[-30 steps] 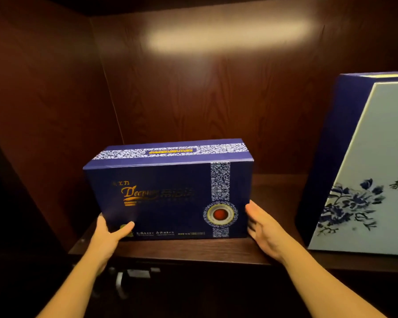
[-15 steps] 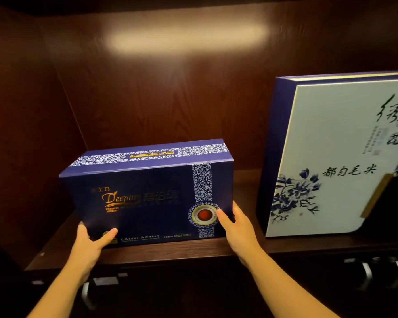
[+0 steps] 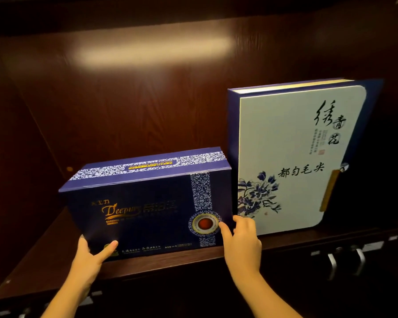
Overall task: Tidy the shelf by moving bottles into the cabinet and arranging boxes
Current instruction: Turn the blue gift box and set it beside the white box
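A dark blue box (image 3: 147,210) with gold lettering and a blue-white patterned band stands on the dark wooden shelf (image 3: 170,265). My left hand (image 3: 91,255) grips its lower left corner, thumb on the front face. My right hand (image 3: 241,239) holds its lower right corner, fingers wedged between it and a tall white box (image 3: 292,161) with blue flowers and black calligraphy. The two boxes stand almost touching, side by side. No bottles are in view.
Dark wood panels form the back and left wall of the shelf (image 3: 124,99). Below the shelf edge are cabinet fronts with metal handles (image 3: 345,260). Bare shelf lies to the left of the blue box.
The blue box has slid to the right along the shelf with both hands on it, closing the gap to the tall white box. My view has also shifted right.
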